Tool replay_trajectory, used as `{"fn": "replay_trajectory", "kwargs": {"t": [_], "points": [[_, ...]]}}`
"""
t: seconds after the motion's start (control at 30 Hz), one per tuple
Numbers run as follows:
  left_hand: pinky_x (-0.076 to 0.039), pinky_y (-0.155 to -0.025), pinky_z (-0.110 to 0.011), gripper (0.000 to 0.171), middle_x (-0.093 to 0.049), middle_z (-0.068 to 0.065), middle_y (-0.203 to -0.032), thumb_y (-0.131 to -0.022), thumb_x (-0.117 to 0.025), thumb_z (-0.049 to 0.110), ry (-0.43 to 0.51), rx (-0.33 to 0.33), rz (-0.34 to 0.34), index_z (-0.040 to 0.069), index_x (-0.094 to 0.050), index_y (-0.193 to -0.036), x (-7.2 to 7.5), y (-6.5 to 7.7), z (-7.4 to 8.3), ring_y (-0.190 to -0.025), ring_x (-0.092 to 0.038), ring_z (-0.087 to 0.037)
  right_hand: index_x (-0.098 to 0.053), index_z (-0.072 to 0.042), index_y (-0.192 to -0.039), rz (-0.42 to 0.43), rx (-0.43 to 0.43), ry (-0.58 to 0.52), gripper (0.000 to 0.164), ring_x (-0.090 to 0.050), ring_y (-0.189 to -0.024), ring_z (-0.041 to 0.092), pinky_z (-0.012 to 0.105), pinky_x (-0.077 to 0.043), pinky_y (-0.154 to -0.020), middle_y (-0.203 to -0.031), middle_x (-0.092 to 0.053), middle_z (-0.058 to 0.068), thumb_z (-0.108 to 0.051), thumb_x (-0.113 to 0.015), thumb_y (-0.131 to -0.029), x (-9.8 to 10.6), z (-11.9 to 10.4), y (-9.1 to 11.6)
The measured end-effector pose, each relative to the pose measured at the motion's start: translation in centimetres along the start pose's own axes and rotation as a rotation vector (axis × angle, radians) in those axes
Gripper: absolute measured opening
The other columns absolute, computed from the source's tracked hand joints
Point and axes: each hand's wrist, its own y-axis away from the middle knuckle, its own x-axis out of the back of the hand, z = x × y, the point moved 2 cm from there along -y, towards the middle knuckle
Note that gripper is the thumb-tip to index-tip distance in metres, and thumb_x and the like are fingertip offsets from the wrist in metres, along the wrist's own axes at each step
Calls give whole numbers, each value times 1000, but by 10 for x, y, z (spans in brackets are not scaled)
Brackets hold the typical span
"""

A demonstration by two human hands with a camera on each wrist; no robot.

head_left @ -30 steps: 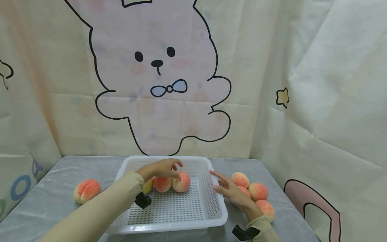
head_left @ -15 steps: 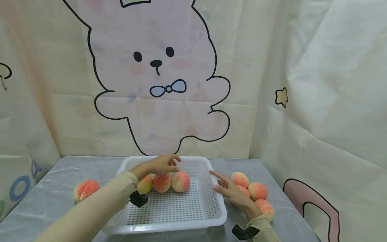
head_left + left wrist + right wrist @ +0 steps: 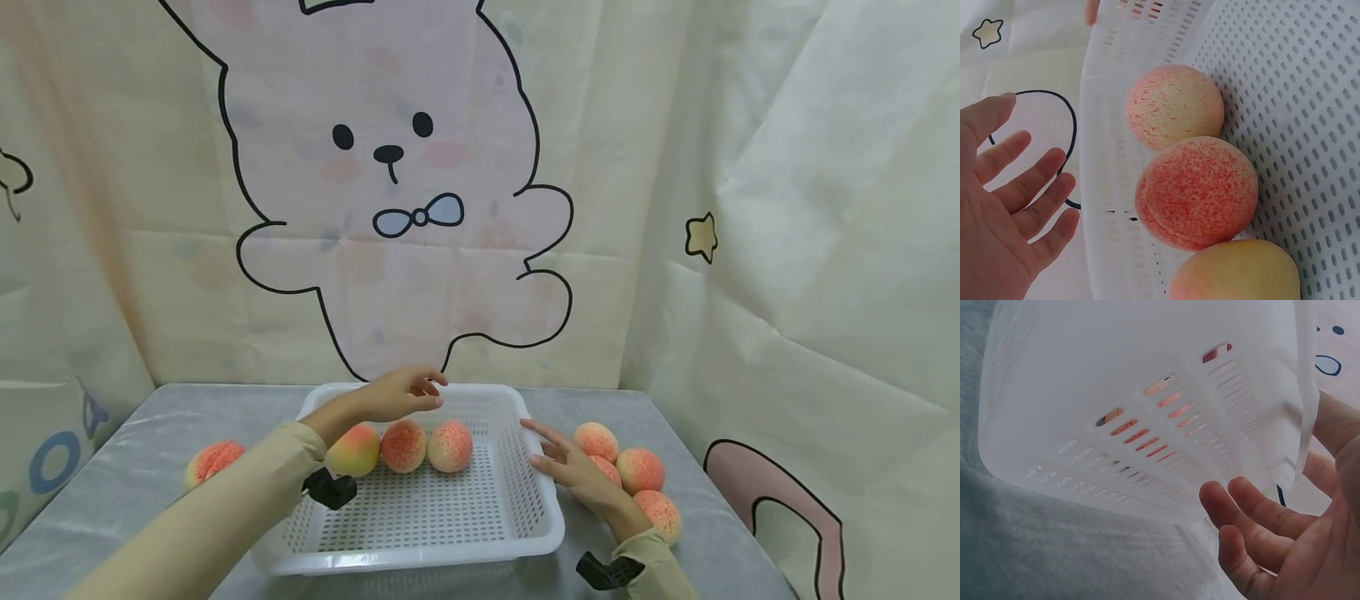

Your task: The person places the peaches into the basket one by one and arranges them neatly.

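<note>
A white perforated plastic basket [image 3: 420, 562] holds a row of three fruits. These are a pale speckled peach [image 3: 450, 447], a redder peach [image 3: 404, 446] and a smooth yellow-and-pink fruit [image 3: 356, 451] on the left. My left hand [image 3: 396, 395] hovers over the basket's far rim, fingers loosely bent and holding nothing; its palm and spread fingers [image 3: 1047, 190] show in the left wrist view. At the basket's right side, my right hand [image 3: 581, 481] grips the rim. In the right wrist view the thumb passes over the rim, while bent fingers [image 3: 1260, 534] lie along the outer wall.
Several peaches [image 3: 641, 472] sit in a cluster on the grey cloth-covered table [image 3: 592, 406], right beside my right hand. Another creased peach [image 3: 214, 460] lies at the left, partly covered by my left sleeve [image 3: 202, 512]. A printed curtain [image 3: 600, 167] hangs behind the table.
My left hand has risen and drawn back leftward from the peaches toward the far rim, uncovering the yellow-and-pink fruit. My right hand stays on the basket rim.
</note>
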Motion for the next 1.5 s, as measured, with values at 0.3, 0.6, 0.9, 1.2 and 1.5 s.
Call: {"fn": "replay_trajectory", "kwargs": {"t": [0.3,0.6,0.9,1.2,1.5], "points": [[-45,-108,-60,40,-63,-21,-136,-104,-57,26,35,-29,12,9,-55,-140,9,17,-1,-129,-57,-38,-28,-25,-161,0,-9,4,62,-57,-128,26,44,-51,-104,-157,-42,20,-27,-56,-105,0,-1,0],[-44,-108,-62,39,-62,-23,-137,-105,-56,26,46,-30,81,7,-55,-139,26,37,-15,-131,-55,-44,-27,-24,-161,7,-9,10,63,-53,-134,29,49,-49,-107,-158,-41,19,-29,-56,-105,1,0,1],[-46,-107,-60,42,-60,-23,-139,-105,-55,24,80,-20,132,3,-52,-141,41,57,-28,-133,-54,-44,-29,-24,-160,18,-10,20,61,-49,-137,29,45,-49,-106,-157,-42,19,-28,-56,-105,0,-1,2],[-44,-107,-63,42,-62,-21,-138,-105,-54,26,92,-6,198,6,-51,-142,58,80,-46,-133,-55,-43,-31,-27,-159,39,-28,32,61,-45,-141,32,50,-46,-108,-159,-42,16,-31,-56,-104,-1,-1,1],[-46,-102,-66,45,-60,-22,-139,-106,-53,30,87,26,224,6,-49,-144,65,107,-52,-130,-55,-44,-29,-26,-160,31,-22,31,62,-51,-136,29,47,-48,-106,-157,-44,17,-30,-56,-104,-1,0,1]]}}
